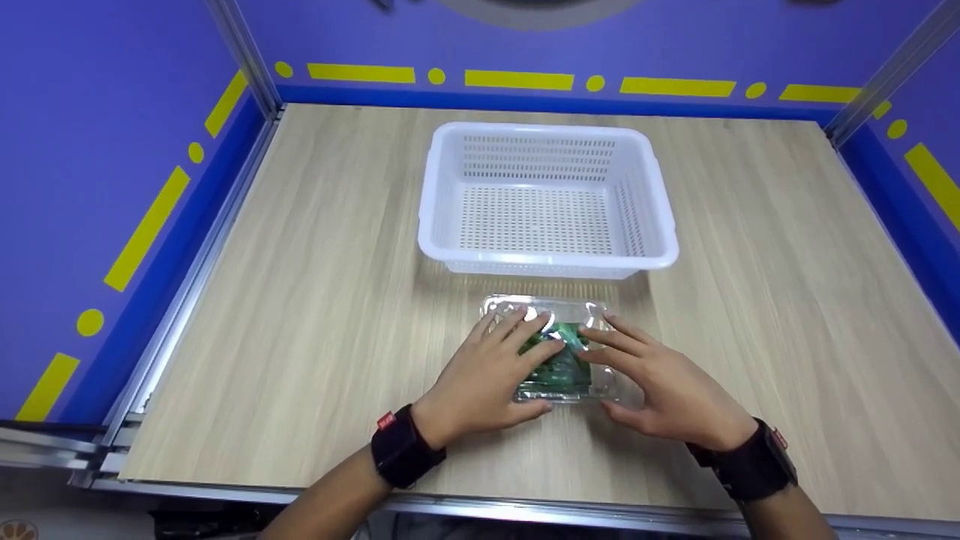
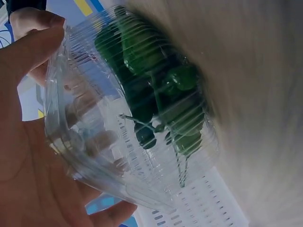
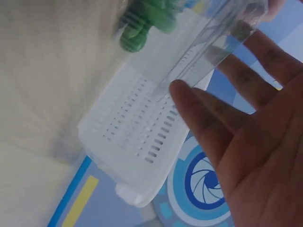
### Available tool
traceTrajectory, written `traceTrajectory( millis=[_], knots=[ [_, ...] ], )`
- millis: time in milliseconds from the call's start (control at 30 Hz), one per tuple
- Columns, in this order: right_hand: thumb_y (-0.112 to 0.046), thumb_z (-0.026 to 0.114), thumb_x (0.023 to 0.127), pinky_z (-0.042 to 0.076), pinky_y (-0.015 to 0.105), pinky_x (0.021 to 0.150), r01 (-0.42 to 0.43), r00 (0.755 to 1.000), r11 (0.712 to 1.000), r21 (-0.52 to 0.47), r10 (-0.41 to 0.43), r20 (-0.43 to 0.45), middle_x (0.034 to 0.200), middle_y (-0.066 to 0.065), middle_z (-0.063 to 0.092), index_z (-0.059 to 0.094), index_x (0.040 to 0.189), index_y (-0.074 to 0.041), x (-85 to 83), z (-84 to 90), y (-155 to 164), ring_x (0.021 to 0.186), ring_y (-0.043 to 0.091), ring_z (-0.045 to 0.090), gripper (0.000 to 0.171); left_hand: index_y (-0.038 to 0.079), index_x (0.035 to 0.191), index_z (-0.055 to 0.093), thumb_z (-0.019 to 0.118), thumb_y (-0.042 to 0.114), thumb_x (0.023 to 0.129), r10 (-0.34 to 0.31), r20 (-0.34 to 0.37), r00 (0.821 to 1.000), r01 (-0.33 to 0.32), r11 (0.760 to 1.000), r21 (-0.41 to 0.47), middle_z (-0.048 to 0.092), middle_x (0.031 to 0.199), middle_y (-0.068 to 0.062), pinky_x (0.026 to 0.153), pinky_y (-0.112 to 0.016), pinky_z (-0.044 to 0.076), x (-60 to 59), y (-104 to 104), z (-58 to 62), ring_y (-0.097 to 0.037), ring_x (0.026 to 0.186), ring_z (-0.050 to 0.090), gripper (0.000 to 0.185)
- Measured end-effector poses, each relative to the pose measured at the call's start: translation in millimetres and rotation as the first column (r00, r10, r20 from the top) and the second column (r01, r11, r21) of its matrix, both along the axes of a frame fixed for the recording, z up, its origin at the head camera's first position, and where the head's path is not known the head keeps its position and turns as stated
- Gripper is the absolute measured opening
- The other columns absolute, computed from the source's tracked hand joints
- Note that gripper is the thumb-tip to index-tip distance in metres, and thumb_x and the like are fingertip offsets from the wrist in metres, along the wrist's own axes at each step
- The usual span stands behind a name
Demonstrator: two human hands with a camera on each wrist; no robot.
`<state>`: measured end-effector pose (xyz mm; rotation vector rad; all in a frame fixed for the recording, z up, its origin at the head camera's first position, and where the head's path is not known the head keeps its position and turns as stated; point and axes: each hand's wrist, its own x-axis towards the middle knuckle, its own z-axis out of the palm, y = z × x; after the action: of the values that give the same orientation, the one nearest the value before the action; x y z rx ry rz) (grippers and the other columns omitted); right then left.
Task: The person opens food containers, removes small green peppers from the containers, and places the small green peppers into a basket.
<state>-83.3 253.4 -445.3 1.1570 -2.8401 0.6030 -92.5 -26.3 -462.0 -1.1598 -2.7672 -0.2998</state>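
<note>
A clear plastic clamshell box (image 1: 564, 358) of green vegetables lies on the wooden table just in front of a white perforated basket (image 1: 547, 133). My left hand (image 1: 487, 375) lies flat on the box's left half, fingers straight across the lid and thumb along its near edge. In the left wrist view the palm (image 2: 28, 156) cups the box (image 2: 142, 118). My right hand (image 1: 660, 382) reaches over the box's right end with straight, spread fingers that touch the lid. Its wrist view shows the open palm (image 3: 255, 142) beside the box (image 3: 208, 42).
The wooden table (image 1: 300, 300) is bounded by blue walls with yellow marks at the left, back and right, and by a metal rail (image 1: 525, 510) at the near edge. The basket (image 3: 142, 137) holds nothing. Bare tabletop lies on both sides of the basket and box.
</note>
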Motion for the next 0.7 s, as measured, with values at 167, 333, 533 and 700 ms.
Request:
traceTrajectory(
  millis=[167, 333, 533, 700],
  knots=[
    [-0.022, 0.087, 0.074, 0.047, 0.053, 0.107, -0.029, 0.999, 0.999, -0.042, 0.028, -0.029, 0.153, 0.002, 0.052, 0.066, 0.13, -0.016, 0.3, -4.1, 2, 0.148, 0.039, 0.038, 0.06, 0.027, 0.149, 0.049, 0.066, 0.062, 0.088, -0.028, -0.043, 0.999, 0.028, 1.0, -0.007, 0.043, 0.159, -0.004, 0.12, -0.055, 0.032, 2.7, 10, -0.2, -0.031, 0.147, 0.041, 0.073],
    [-0.023, 0.087, 0.076, 0.047, 0.05, 0.108, -0.042, 0.997, 0.997, -0.071, 0.038, -0.062, 0.15, 0.001, 0.055, 0.067, 0.127, -0.017, -1.9, -5.5, 5, 0.147, 0.037, 0.041, 0.055, 0.024, 0.144, 0.053, 0.069, 0.056, 0.089, -0.065, -0.073, 0.995, 0.066, 0.998, 0.005, 0.049, 0.153, -0.005, 0.112, -0.05, 0.044, 3.8, 24, 3.0, -0.032, 0.143, 0.047, 0.066],
    [-0.022, 0.086, 0.076, 0.049, 0.048, 0.105, -0.06, 0.998, 0.995, -0.075, 0.057, -0.039, 0.148, -0.001, 0.057, 0.068, 0.122, -0.016, -3.0, -7.5, 10, 0.147, 0.035, 0.042, 0.05, 0.024, 0.139, 0.056, 0.069, 0.054, 0.088, -0.056, -0.077, 0.995, 0.057, 0.998, 0.001, 0.054, 0.148, -0.004, 0.108, -0.049, 0.048, 6.7, 27, 1.8, -0.035, 0.138, 0.052, 0.06],
    [-0.022, 0.086, 0.073, 0.051, 0.049, 0.103, -0.082, 0.994, 0.995, -0.063, 0.077, -0.072, 0.145, 0.002, 0.059, 0.067, 0.124, -0.016, -3.8, -8.1, 11, 0.144, 0.038, 0.045, 0.054, 0.024, 0.138, 0.058, 0.069, 0.052, 0.089, -0.065, -0.109, 0.992, 0.067, 0.998, 0.015, 0.056, 0.145, -0.003, 0.107, -0.047, 0.049, 8.7, 28, -0.1, -0.033, 0.136, 0.054, 0.058]
  ],
)
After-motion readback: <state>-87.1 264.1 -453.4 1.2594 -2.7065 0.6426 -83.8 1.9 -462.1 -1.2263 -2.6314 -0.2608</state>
